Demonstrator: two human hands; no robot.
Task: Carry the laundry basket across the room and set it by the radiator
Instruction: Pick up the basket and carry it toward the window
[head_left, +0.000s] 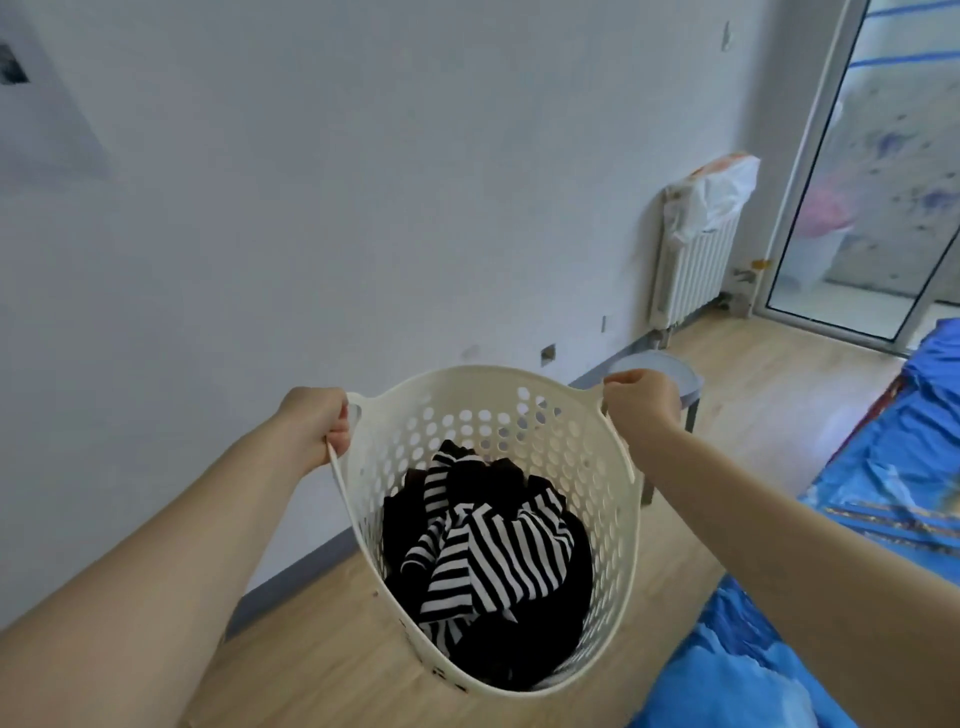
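A cream plastic laundry basket with round holes hangs above the wooden floor in the middle of the view. Inside it lie black and black-and-white striped clothes. My left hand is closed around the basket's left handle and my right hand around its right handle. The white radiator stands against the wall at the far right, well beyond the basket, with a white plastic bag draped over its top.
A small round grey stool stands by the wall just behind my right hand, between the basket and the radiator. A blue sheet-covered bed fills the right side. A glass door is at the far right.
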